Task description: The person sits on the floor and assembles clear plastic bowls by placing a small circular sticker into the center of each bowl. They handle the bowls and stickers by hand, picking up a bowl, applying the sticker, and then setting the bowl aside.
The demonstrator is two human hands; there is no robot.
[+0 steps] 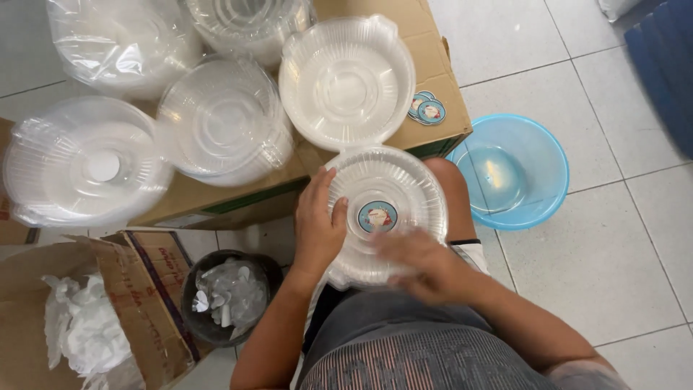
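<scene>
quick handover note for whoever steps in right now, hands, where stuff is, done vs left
Left hand: steadies the left rim of the clear clamshell container on the lap, thumb by the round sticker.
Right hand: blurred, on the container's near edge; grip unclear.
Container lid half lies open on the cardboard box.
Done: one sticker is on this container.
Left: spare stickers on the box; bagged container stacks show no stickers.
Blue basin on the floor.
</scene>
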